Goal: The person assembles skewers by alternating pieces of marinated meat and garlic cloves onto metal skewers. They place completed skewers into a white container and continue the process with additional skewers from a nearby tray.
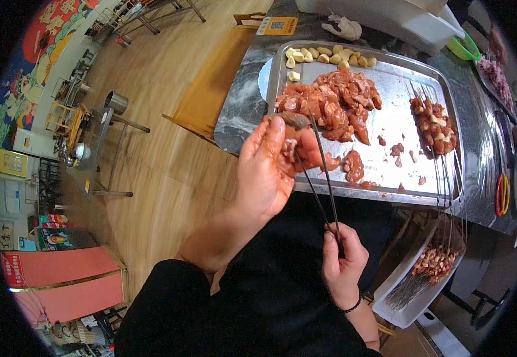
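Note:
My left hand (262, 172) pinches raw meat (288, 149) at the near left of a steel tray (401, 80). A dark greyish piece (295, 119) shows by its fingertips; what it is I cannot tell. Lower down, my right hand (345, 259) grips two thin metal skewers (325, 172) by their lower ends. One skewer's tip reaches the meat in my left hand, while the other rises past the fingers. Beyond lies a heap of raw marinated meat chunks (338, 100). Peeled garlic cloves (323, 58) line the tray's far side. Loaded meat skewers (434, 127) rest at its right.
Below the table's right edge, a white plastic bin (390, 308) holds more meat skewers (434, 265). Red-and-yellow handles (502, 195) and a green basket (463, 47) are at the right. A crumpled glove-like item (342, 27) lies behind the tray. A wooden bench (213, 85) stands left.

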A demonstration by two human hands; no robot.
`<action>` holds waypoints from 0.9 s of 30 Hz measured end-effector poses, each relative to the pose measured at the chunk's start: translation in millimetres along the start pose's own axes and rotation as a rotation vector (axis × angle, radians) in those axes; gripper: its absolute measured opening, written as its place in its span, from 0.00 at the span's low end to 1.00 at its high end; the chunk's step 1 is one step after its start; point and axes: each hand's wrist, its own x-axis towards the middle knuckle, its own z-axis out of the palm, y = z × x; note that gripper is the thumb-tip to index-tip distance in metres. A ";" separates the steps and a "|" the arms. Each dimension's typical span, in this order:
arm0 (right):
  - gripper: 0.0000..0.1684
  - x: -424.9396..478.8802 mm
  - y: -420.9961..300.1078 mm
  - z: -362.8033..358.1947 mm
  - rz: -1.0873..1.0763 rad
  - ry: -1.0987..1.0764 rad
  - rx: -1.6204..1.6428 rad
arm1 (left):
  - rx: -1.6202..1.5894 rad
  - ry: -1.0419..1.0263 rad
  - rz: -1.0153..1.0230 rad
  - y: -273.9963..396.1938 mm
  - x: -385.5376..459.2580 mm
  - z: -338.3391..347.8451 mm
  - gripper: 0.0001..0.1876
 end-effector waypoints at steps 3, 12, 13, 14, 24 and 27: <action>0.10 13.5 -3.6 -1.1 -0.088 0.033 -0.021 | 0.128 -0.003 -0.054 -1.0 -8.1 20.1 0.18; 0.12 43.7 -12.0 -42.4 0.196 0.131 0.292 | 1.990 -0.368 0.798 61.9 119.9 -7.8 0.11; 0.11 44.0 -13.2 -42.1 0.212 0.133 0.308 | 2.083 -0.444 0.776 62.5 132.1 -14.8 0.11; 0.11 44.5 -13.9 -42.7 0.227 0.133 0.323 | 2.174 -0.521 0.751 62.8 141.6 -20.2 0.11; 0.12 31.4 -7.5 -51.6 0.272 0.022 0.247 | 0.721 -0.216 -0.112 69.7 107.2 -6.2 0.12; 0.12 29.2 -12.1 -50.5 0.217 -0.054 0.156 | 0.376 -0.261 -0.135 55.8 80.8 -5.6 0.11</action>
